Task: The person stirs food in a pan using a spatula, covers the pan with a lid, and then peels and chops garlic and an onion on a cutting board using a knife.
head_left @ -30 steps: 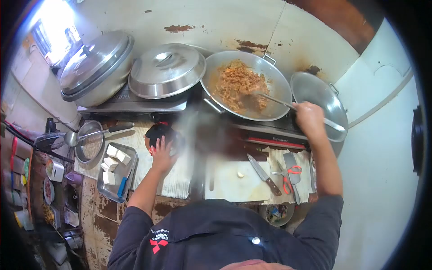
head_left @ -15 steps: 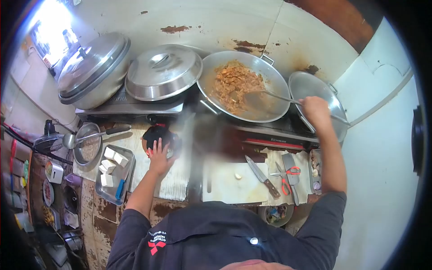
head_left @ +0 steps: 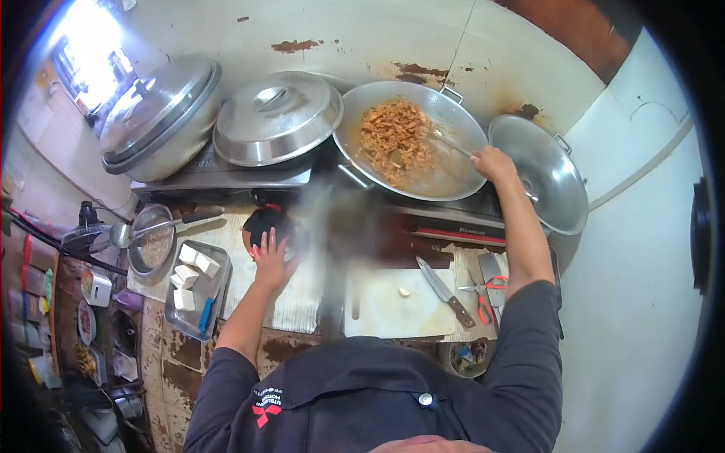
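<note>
My right hand [head_left: 494, 164] is closed on the handle of a metal turner [head_left: 453, 143], whose far end is in the brown cooked food [head_left: 394, 136]. That food lies in the left and middle part of a wide metal wok [head_left: 461, 174]. Lower left of the wok, my left hand [head_left: 273, 259] rests with fingers spread against a dark round object [head_left: 264, 223] on the counter. What the dark object is, I cannot make out.
Two lidded pots [head_left: 162, 113] [head_left: 278, 117] stand at the left. A large lid [head_left: 540, 174] leans right of the wok. Nearer lie a tray [head_left: 219, 302] with white blocks, a cutting board [head_left: 385, 317], a knife [head_left: 438, 283] and scissors [head_left: 483, 302].
My right hand has moved left and gripped the turner closer to the wok, after reaching further right. The food sits more heaped. My left hand has stayed by the dark object.
</note>
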Demonstrator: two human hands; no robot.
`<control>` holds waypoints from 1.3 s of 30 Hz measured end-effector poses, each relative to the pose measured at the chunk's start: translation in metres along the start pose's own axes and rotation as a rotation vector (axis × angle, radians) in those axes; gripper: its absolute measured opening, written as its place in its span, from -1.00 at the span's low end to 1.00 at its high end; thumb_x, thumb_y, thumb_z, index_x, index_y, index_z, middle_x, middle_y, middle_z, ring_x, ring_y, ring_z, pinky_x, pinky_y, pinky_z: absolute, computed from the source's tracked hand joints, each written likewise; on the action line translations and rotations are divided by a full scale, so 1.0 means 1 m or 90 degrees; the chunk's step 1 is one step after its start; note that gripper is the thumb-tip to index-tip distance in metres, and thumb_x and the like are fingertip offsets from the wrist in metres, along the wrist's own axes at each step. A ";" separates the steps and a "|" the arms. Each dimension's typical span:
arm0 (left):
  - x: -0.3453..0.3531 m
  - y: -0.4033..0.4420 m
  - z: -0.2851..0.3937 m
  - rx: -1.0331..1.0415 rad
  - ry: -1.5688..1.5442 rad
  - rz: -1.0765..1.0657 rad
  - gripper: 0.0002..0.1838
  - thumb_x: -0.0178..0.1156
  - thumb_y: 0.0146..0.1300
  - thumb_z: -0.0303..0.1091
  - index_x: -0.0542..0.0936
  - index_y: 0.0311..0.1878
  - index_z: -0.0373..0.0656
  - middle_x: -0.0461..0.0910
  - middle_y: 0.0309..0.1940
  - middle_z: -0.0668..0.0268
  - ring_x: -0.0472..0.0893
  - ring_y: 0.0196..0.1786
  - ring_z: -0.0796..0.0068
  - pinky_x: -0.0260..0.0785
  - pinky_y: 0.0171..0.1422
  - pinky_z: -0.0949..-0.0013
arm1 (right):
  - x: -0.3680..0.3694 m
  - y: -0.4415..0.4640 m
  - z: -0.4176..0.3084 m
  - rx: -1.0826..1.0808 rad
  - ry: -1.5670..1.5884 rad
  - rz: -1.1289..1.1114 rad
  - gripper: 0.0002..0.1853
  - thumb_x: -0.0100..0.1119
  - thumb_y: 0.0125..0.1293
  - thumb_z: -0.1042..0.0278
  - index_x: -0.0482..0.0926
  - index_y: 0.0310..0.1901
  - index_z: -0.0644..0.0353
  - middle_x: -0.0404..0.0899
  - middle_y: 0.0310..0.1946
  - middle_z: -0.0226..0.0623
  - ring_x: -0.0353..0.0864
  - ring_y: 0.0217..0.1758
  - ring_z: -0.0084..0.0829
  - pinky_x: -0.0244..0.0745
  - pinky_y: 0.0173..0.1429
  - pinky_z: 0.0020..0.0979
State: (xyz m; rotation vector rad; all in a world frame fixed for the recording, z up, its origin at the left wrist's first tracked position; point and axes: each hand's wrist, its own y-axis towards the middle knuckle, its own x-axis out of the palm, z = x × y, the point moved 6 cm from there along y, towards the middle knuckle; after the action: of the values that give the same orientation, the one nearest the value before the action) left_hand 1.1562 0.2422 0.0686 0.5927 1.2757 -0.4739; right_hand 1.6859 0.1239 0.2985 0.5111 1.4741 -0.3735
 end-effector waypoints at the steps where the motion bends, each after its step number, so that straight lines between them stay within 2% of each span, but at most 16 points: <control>1: 0.000 0.001 0.000 -0.003 -0.004 0.000 -0.23 0.12 0.10 0.14 0.22 0.34 0.03 -0.14 0.46 0.10 -0.15 0.48 -0.03 -0.28 0.37 -0.33 | -0.020 -0.017 -0.007 -0.028 -0.029 0.021 -0.73 0.10 0.21 0.15 0.65 -0.15 0.04 0.64 -0.28 -0.08 0.63 -0.21 -0.08 0.51 -0.09 -0.15; 3: -0.001 0.000 0.001 -0.009 -0.013 -0.009 -0.23 0.12 0.10 0.15 0.22 0.34 0.03 -0.14 0.46 0.10 -0.15 0.48 -0.03 -0.28 0.37 -0.33 | -0.069 -0.055 -0.023 -0.086 -0.084 0.062 -0.75 0.08 0.21 0.18 0.65 -0.15 0.03 0.64 -0.29 -0.10 0.62 -0.21 -0.09 0.51 -0.09 -0.15; 5: -0.003 0.001 0.001 -0.014 -0.018 -0.020 -0.23 0.12 0.10 0.15 0.22 0.34 0.03 -0.14 0.46 0.10 -0.16 0.48 -0.02 -0.29 0.37 -0.33 | -0.108 -0.080 -0.031 -0.048 -0.174 0.055 -0.77 0.08 0.20 0.22 0.66 -0.16 0.01 0.64 -0.31 -0.12 0.62 -0.22 -0.13 0.51 -0.09 -0.15; 8: -0.001 0.002 0.000 -0.020 -0.026 -0.027 -0.23 0.13 0.10 0.14 0.22 0.34 0.03 -0.15 0.46 0.11 -0.17 0.49 -0.01 -0.30 0.37 -0.33 | -0.127 -0.085 0.000 -0.037 -0.147 0.073 -0.77 0.11 0.18 0.21 0.67 -0.20 0.06 0.63 -0.30 -0.09 0.63 -0.23 -0.10 0.51 -0.11 -0.14; 11: 0.000 0.002 -0.001 -0.015 -0.021 -0.020 -0.23 0.13 0.10 0.14 0.22 0.35 0.03 -0.15 0.47 0.11 -0.17 0.49 -0.01 -0.30 0.38 -0.32 | -0.114 -0.067 0.034 0.056 -0.219 -0.046 -0.72 0.14 0.16 0.18 0.66 -0.23 0.19 0.63 -0.28 -0.03 0.63 -0.23 -0.07 0.51 -0.11 -0.17; 14: -0.001 0.002 0.000 -0.015 -0.015 -0.016 -0.23 0.13 0.10 0.13 0.21 0.35 0.03 -0.16 0.47 0.11 -0.18 0.49 -0.01 -0.30 0.38 -0.31 | -0.010 -0.008 0.085 0.022 -0.024 -0.206 -0.76 0.14 0.20 0.19 0.66 -0.30 0.18 0.58 -0.56 -0.13 0.62 -0.51 -0.28 0.51 -0.33 -0.20; 16: -0.004 0.002 0.003 -0.016 -0.028 -0.021 -0.23 0.13 0.10 0.13 0.21 0.35 0.03 -0.16 0.47 0.11 -0.18 0.49 -0.01 -0.30 0.39 -0.31 | 0.014 -0.017 0.037 0.136 0.124 -0.242 -0.71 0.11 0.21 0.15 0.64 -0.31 0.23 0.52 -0.61 -0.17 0.59 -0.53 -0.37 0.51 -0.35 -0.24; 18: -0.006 0.000 0.002 -0.016 -0.030 -0.022 -0.24 0.12 0.10 0.13 0.21 0.35 0.04 -0.16 0.47 0.11 -0.19 0.49 -0.01 -0.31 0.39 -0.31 | 0.045 -0.006 0.013 -0.038 0.009 -0.041 -0.71 0.07 0.25 0.13 0.65 -0.25 0.16 0.61 -0.48 0.00 0.65 -0.44 -0.18 0.52 -0.31 -0.24; 21: -0.002 0.001 0.000 -0.014 -0.020 -0.024 -0.24 0.11 0.11 0.14 0.21 0.35 0.04 -0.16 0.47 0.11 -0.18 0.49 -0.01 -0.31 0.39 -0.31 | -0.023 -0.062 -0.041 -0.045 -0.056 -0.001 -0.65 0.00 0.28 0.14 0.64 -0.28 0.27 0.63 -0.30 -0.02 0.62 -0.17 -0.09 0.50 -0.07 -0.16; 24: -0.002 0.000 0.002 -0.022 -0.013 -0.033 -0.24 0.10 0.11 0.16 0.21 0.35 0.05 -0.16 0.47 0.11 -0.18 0.49 -0.01 -0.31 0.39 -0.31 | -0.067 -0.098 -0.056 -0.101 -0.178 0.061 -0.72 -0.05 0.30 0.26 0.65 -0.32 0.21 0.64 -0.35 -0.10 0.64 -0.24 -0.13 0.51 -0.16 -0.18; 27: -0.001 0.003 0.000 -0.024 -0.011 -0.038 -0.23 0.10 0.11 0.17 0.21 0.35 0.04 -0.16 0.47 0.11 -0.18 0.49 -0.01 -0.31 0.39 -0.30 | -0.104 -0.125 -0.061 -0.115 -0.216 0.084 -0.77 -0.05 0.26 0.40 0.66 -0.23 0.14 0.63 -0.40 -0.12 0.64 -0.36 -0.15 0.52 -0.27 -0.19; 30: -0.001 0.004 0.001 -0.029 -0.020 -0.047 -0.23 0.10 0.10 0.17 0.21 0.35 0.04 -0.16 0.47 0.12 -0.18 0.49 -0.01 -0.32 0.39 -0.30 | -0.144 -0.158 -0.071 -0.152 -0.177 0.174 -0.73 -0.02 0.21 0.44 0.64 -0.12 0.03 0.60 -0.44 -0.12 0.63 -0.43 -0.17 0.52 -0.32 -0.18; 34: -0.002 0.003 0.001 -0.030 -0.022 -0.043 -0.23 0.11 0.10 0.17 0.21 0.35 0.05 -0.16 0.47 0.12 -0.17 0.49 0.00 -0.32 0.39 -0.29 | -0.142 -0.188 -0.092 -0.158 -0.163 0.072 -0.62 -0.02 0.18 0.48 0.58 0.01 -0.08 0.59 -0.45 -0.14 0.64 -0.41 -0.17 0.52 -0.34 -0.20; 39: -0.001 0.001 0.000 -0.025 -0.032 -0.036 -0.23 0.12 0.09 0.15 0.21 0.35 0.05 -0.16 0.47 0.12 -0.17 0.49 -0.01 -0.31 0.39 -0.31 | -0.076 -0.164 -0.091 -0.158 -0.226 0.025 -0.67 -0.08 0.27 0.39 0.54 0.03 0.07 0.62 -0.48 -0.23 0.66 -0.42 -0.24 0.55 -0.36 -0.26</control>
State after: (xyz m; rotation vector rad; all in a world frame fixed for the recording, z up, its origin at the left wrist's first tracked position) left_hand 1.1564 0.2436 0.0700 0.5103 1.2529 -0.5063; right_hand 1.5162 0.0298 0.3559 0.2578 1.1444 -0.2309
